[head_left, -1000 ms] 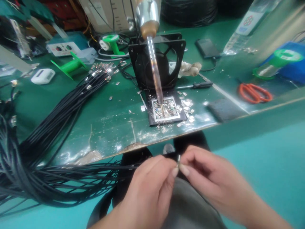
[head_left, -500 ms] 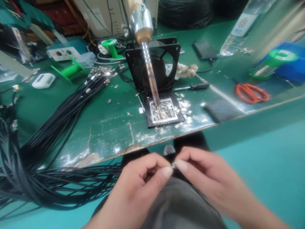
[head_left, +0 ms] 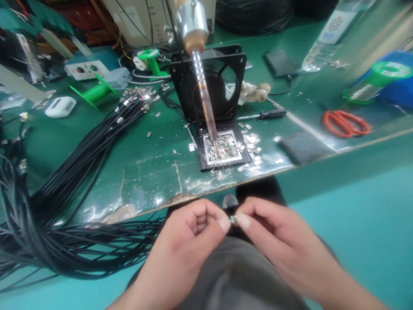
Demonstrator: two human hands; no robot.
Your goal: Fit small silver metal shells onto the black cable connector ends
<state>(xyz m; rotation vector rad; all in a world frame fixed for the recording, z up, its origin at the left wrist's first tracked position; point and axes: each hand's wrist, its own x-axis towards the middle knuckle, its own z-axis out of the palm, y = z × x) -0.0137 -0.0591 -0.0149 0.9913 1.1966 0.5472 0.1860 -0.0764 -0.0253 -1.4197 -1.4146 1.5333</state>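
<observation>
My left hand (head_left: 196, 232) and my right hand (head_left: 274, 237) meet above my lap, below the bench's front edge. Between their thumbs and index fingertips they pinch a small greenish metallic piece (head_left: 232, 219), mostly covered by the fingers; its exact kind is too small to make out. Ahead of them on the bench, a soldering iron (head_left: 206, 99) hangs in a clamp, its tip pointing down into a shallow square tray (head_left: 222, 162) of small metal bits. More small silvery metal pieces (head_left: 252, 138) lie scattered to the tray's right.
A black fan (head_left: 208, 86) stands behind the tray. Bundled black cables (head_left: 87, 142) with metal ends spread over the left side and past the edge. To the right lie a screwdriver (head_left: 272, 113), a dark flat block (head_left: 303, 147) and red-handled scissors (head_left: 346, 123); a solder spool (head_left: 371, 82) stands behind.
The small piece shows a little more between my fingertips, which are slightly farther apart. My hands keep their pinch, and the view has shifted slightly.
</observation>
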